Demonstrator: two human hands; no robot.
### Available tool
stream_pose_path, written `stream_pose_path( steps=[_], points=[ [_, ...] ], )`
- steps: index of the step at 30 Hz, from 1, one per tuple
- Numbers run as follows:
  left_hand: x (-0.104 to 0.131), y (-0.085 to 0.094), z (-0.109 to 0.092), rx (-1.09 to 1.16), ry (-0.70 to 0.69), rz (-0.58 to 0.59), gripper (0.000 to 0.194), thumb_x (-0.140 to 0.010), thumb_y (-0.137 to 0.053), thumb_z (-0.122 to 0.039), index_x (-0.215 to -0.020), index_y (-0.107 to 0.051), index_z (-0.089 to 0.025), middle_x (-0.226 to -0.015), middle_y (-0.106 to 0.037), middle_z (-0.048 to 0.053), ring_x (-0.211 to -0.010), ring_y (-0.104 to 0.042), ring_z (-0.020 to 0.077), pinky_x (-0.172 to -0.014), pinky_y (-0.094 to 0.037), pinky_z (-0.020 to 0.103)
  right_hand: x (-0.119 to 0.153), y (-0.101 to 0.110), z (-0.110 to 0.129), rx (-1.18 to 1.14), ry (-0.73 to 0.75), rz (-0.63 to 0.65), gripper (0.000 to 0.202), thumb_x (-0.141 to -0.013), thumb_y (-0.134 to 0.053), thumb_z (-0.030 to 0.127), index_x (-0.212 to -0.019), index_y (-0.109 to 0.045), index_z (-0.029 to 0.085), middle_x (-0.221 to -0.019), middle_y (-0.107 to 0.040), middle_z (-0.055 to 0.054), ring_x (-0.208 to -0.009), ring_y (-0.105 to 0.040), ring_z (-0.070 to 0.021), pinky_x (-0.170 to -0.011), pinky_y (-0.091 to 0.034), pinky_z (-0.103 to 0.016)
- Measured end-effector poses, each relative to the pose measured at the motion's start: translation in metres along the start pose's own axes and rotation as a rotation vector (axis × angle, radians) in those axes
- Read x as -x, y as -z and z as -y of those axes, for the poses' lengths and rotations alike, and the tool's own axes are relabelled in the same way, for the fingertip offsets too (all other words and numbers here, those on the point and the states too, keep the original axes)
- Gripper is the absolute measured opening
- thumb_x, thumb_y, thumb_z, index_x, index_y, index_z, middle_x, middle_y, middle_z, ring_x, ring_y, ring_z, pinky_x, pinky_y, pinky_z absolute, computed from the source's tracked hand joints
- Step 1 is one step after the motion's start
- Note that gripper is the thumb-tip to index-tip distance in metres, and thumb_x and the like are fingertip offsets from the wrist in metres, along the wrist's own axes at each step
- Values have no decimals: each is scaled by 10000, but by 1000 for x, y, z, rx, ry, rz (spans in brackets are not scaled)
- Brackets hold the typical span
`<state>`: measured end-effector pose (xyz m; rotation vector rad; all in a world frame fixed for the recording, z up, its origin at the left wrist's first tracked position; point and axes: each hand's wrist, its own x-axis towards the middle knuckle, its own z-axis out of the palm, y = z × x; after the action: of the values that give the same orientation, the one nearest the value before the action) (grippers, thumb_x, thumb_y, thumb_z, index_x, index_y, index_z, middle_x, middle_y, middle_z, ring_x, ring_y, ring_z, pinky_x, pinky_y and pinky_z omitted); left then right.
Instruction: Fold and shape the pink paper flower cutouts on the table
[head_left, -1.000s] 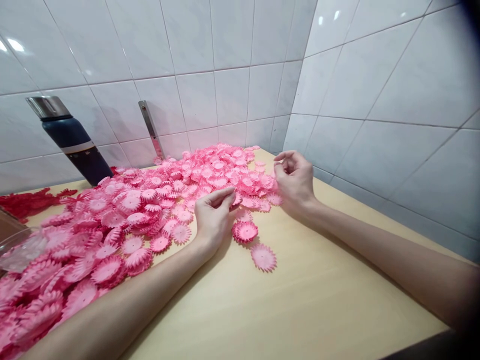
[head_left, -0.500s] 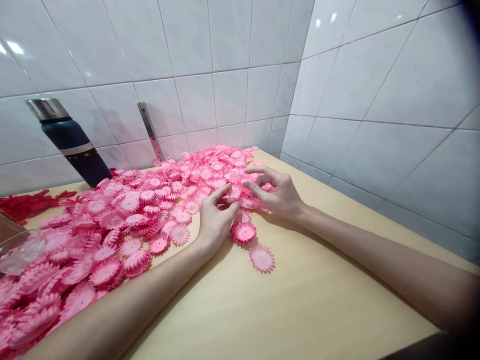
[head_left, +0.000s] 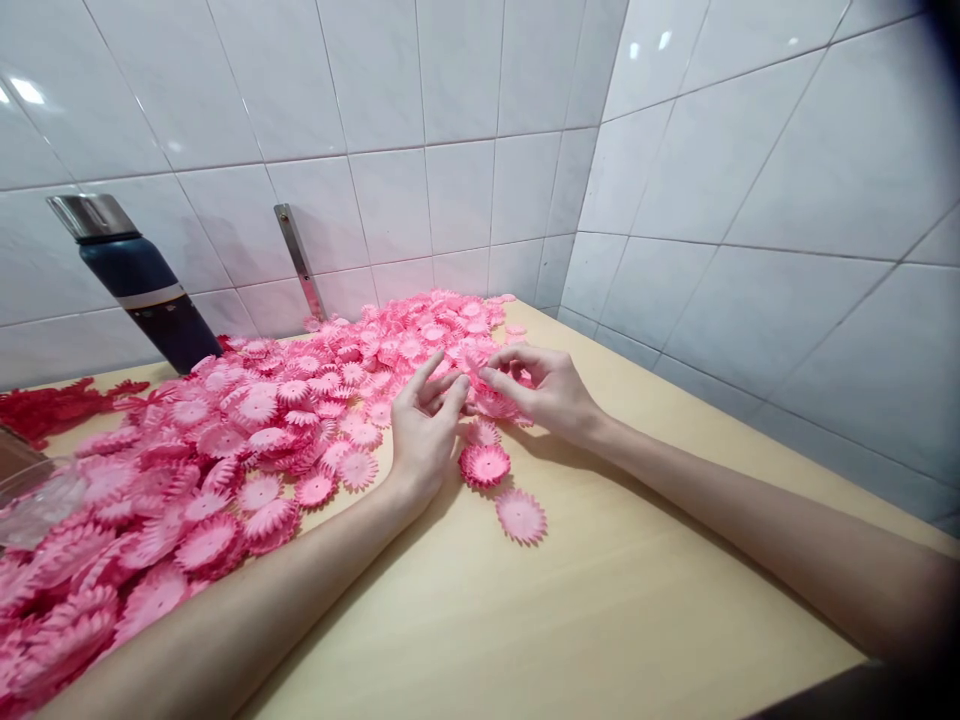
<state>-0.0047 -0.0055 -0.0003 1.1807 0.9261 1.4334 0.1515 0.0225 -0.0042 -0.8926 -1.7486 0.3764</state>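
My left hand [head_left: 426,430] is raised over the table at the right end of a heap of pink scalloped flower discs [head_left: 259,405]. Its index finger points up while the thumb closes against the curled fingers; whatever is between them is too small to make out. Facing it, my right hand [head_left: 551,395] pinches thumb and forefinger together close to the left thumb. What the right fingertips hold blends into the pink behind. Just below the hands lie a darker pink stack of discs [head_left: 484,465] and a single pale pink disc [head_left: 522,517].
A dark blue bottle [head_left: 150,290] with a steel cap stands behind the heap. Red petal pieces [head_left: 56,408] and a clear plastic container [head_left: 41,500] are at the left. A metal bracket [head_left: 298,260] is on the tiled wall [head_left: 465,195], which meets another wall at the right.
My right hand has moved slightly left and down, its thumb and forefinger coming together. My left index finger has lifted, and the two hands' fingertips are closer to each other.
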Motion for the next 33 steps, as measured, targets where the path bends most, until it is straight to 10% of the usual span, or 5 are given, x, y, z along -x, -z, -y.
stream_pose_path(
  steps=[6, 33],
  points=[
    [-2, 3, 4, -50, -1, 57, 326, -693, -753, -380, -917, -726, -145, -972, -726, 99, -864, -675, 203, -721, -565, 293, 4, -1, 1, -270, -212, 132, 233, -765, -699, 384, -808, -688, 155, -740, -671, -40, -572, -591, -135, -457, -465, -254],
    [-2, 2, 4, -52, 30, 90, 257, -686, -753, -358, -824, -745, -142, -878, -734, 94, -832, -674, 206, -746, -554, 312, 3, 5, 6, -247, -209, 218, 143, -792, -629, 274, -727, -684, 159, -725, -670, -42, -686, -633, -181, -622, -532, -319]
  ],
)
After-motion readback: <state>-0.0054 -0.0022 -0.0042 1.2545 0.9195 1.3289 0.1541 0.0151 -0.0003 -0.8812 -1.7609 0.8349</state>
